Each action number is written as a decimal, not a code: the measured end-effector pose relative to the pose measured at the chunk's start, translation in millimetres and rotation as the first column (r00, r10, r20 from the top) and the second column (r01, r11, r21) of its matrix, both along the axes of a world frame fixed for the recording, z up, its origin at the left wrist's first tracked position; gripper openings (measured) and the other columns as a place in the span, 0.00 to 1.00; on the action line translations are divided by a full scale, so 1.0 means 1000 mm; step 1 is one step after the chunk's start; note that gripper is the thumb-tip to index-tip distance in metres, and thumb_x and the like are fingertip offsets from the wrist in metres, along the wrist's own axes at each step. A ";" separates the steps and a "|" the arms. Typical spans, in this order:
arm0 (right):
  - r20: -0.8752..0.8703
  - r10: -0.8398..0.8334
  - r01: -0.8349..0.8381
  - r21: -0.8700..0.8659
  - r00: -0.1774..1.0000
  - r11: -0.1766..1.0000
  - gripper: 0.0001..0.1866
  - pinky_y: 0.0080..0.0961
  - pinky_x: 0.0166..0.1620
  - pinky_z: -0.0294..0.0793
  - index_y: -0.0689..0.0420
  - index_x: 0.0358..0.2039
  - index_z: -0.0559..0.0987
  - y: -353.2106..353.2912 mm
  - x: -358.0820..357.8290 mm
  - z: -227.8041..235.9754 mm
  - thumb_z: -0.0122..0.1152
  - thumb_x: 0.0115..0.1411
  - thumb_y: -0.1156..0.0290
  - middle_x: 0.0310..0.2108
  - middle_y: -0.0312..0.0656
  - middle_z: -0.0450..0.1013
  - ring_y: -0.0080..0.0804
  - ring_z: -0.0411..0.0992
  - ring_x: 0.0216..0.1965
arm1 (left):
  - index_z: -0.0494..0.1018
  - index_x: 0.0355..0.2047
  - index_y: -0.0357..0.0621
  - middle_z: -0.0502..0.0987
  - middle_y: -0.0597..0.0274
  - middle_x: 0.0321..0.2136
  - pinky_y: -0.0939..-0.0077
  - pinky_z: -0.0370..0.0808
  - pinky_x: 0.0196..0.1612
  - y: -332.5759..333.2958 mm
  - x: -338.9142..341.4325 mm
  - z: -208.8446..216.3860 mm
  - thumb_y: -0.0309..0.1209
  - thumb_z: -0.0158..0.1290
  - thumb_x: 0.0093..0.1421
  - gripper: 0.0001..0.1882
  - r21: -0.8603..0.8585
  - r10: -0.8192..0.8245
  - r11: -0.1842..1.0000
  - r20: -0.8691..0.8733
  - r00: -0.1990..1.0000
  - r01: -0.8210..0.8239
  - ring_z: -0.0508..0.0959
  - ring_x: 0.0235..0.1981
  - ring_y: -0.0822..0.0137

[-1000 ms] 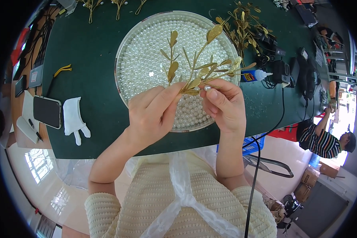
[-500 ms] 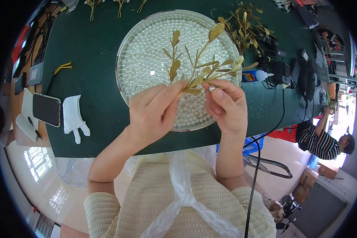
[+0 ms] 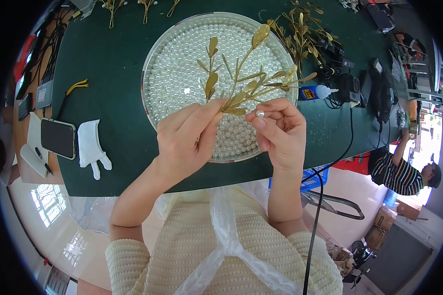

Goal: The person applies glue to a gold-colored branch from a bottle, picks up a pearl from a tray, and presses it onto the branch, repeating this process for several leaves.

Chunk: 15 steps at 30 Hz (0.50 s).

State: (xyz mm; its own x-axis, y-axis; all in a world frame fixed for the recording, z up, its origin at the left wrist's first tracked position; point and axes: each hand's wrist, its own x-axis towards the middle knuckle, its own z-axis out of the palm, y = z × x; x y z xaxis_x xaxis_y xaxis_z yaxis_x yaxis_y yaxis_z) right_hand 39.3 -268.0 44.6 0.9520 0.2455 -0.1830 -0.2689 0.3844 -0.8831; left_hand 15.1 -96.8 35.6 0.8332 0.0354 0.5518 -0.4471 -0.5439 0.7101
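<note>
My left hand (image 3: 184,140) is closed around the base of a gold leaf branch (image 3: 238,96), whose stems fan out up and to the right. Close beside the stems, my right hand (image 3: 283,132) pinches a single white pearl bead (image 3: 260,113) between thumb and fingertips. Both hands are above the near part of a round tray (image 3: 146,93) filled with loose pearl beads (image 3: 182,64). Whether the bead touches a stem is hard to make out.
More gold branches (image 3: 302,32) lie at the back right, near a blue glue bottle with a white nozzle (image 3: 312,92). A phone (image 3: 58,138), a white cloth piece (image 3: 89,142) and yellow-handled pliers (image 3: 77,85) lie on the left. A black cable (image 3: 322,196) hangs at right. Another person (image 3: 401,172) is beyond.
The gold branch has shifted slightly left with my left hand. My right fingers have turned, so the pearl bead now shows more plainly at their tips.
</note>
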 end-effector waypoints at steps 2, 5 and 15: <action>-0.011 -0.017 0.017 -0.002 1.000 1.000 0.11 0.08 0.17 0.62 0.63 0.31 0.72 0.002 -0.001 -0.001 0.59 0.45 0.85 0.27 0.43 0.73 0.14 0.66 0.18 | 0.72 0.34 0.37 0.66 0.60 0.12 0.78 0.60 0.14 0.000 0.000 0.000 0.18 0.52 0.46 0.13 -0.001 -0.003 1.000 -0.009 1.000 0.003 0.66 0.11 0.68; 0.115 -0.104 0.113 -0.074 0.988 0.991 0.10 0.09 0.15 0.57 0.62 0.31 0.71 0.005 -0.002 -0.004 0.58 0.46 0.84 0.22 0.40 0.71 0.14 0.62 0.14 | 0.72 0.34 0.37 0.66 0.60 0.13 0.78 0.61 0.14 -0.001 0.000 0.001 0.18 0.52 0.46 0.13 -0.007 -0.004 1.000 0.007 1.000 0.004 0.66 0.11 0.68; 0.125 -0.029 0.039 -0.075 0.992 0.996 0.10 0.10 0.15 0.57 0.62 0.31 0.70 0.001 -0.002 -0.005 0.57 0.46 0.83 0.22 0.37 0.70 0.14 0.61 0.14 | 0.72 0.34 0.36 0.68 0.59 0.14 0.79 0.61 0.15 -0.001 -0.001 0.002 0.17 0.52 0.46 0.13 -0.017 -0.003 1.000 0.004 1.000 0.003 0.67 0.12 0.67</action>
